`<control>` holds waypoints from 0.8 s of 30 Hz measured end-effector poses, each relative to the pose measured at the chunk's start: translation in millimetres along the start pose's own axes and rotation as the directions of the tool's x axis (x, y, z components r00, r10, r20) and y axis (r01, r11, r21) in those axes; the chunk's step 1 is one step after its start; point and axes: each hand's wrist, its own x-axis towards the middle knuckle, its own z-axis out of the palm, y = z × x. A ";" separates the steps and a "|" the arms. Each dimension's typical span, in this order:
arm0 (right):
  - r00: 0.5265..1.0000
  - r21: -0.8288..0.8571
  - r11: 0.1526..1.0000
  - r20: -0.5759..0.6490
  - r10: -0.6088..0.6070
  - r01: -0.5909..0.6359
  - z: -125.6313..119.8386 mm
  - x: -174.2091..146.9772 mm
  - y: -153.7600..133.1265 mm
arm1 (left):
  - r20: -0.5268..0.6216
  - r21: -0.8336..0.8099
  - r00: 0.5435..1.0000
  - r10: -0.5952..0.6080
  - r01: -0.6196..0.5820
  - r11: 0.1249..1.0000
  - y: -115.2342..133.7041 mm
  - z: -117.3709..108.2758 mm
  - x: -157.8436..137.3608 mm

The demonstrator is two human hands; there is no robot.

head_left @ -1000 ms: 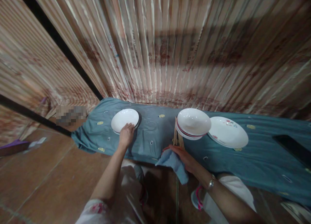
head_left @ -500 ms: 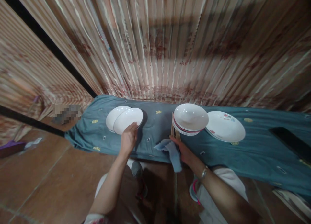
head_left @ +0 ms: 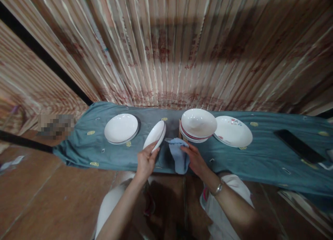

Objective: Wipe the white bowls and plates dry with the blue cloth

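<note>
In the head view, my left hand (head_left: 146,162) grips the near edge of a white plate (head_left: 155,135), which is tilted up steeply on its side. My right hand (head_left: 195,160) pinches a light blue cloth (head_left: 179,156) that hangs down just right of the plate; cloth and plate look slightly apart. Left of them, a white plate (head_left: 121,128) lies flat on top of at least one more. Beyond my right hand stands a stack of white bowls (head_left: 199,123), some with red rims. Chopsticks (head_left: 180,129) show partly at the stack's left side, mostly hidden by the cloth.
A teal patterned cloth (head_left: 262,156) covers the long narrow table. White plates with a floral print (head_left: 233,131) lie right of the bowls, and a black phone (head_left: 298,146) farther right. A striped curtain (head_left: 166,52) hangs behind; a black pole (head_left: 47,52) slants at left.
My left hand has lifted the top plate off the left pile, tilted it and brought it right. My right hand has raised the blue cloth slightly and turned it toward the plate.
</note>
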 end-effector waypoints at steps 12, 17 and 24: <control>0.998 0.087 0.996 0.056 0.023 -0.028 24.5 20.7 6.1 | 0.114 0.166 0.918 0.381 -0.396 0.903 -21.5 10.3 2.1; 0.997 -0.082 0.996 0.061 0.042 -0.037 30.1 21.8 14.5 | 0.222 0.292 0.853 0.473 -0.521 0.802 -31.3 12.4 -6.4; 0.997 -0.166 0.985 0.051 0.050 -0.041 23.7 27.0 22.6 | 0.110 0.231 0.950 0.293 -0.311 0.922 -29.2 -7.1 -8.5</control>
